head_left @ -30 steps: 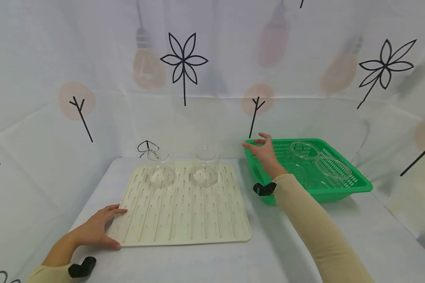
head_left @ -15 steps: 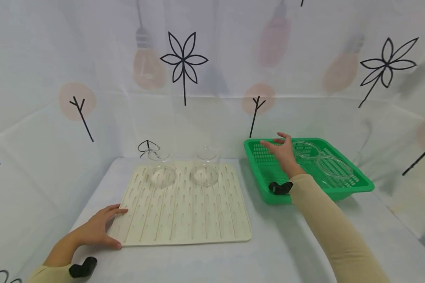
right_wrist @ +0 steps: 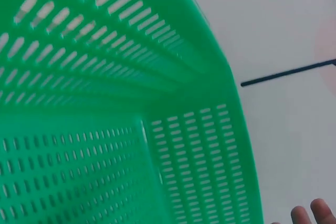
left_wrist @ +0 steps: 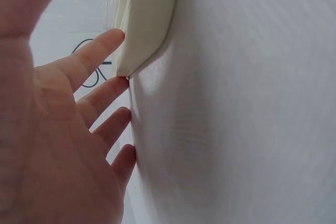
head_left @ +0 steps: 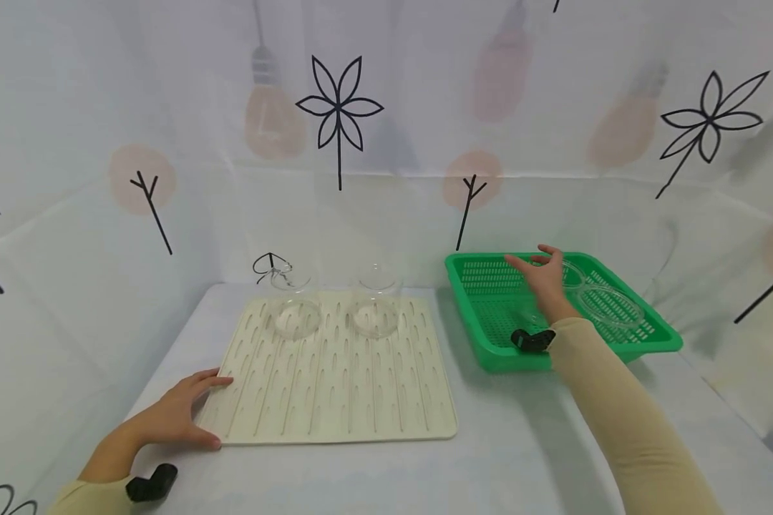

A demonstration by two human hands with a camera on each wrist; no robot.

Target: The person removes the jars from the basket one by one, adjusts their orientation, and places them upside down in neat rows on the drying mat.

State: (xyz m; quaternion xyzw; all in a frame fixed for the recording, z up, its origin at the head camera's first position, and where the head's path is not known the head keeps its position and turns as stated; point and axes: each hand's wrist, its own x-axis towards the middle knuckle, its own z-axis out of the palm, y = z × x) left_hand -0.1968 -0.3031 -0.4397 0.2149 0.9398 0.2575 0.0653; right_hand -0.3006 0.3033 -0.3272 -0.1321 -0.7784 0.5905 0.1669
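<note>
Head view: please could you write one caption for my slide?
Left hand at the edge of a cream drying mat bearing two clear cups; right hand over a green perforated basket.

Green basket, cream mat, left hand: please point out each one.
Green basket [head_left: 488, 275], head view: slotted back wall.
Cream mat [head_left: 341, 390], head view: bare stretch near its middle.
Left hand [head_left: 172, 416], head view: back of the hand.
</note>
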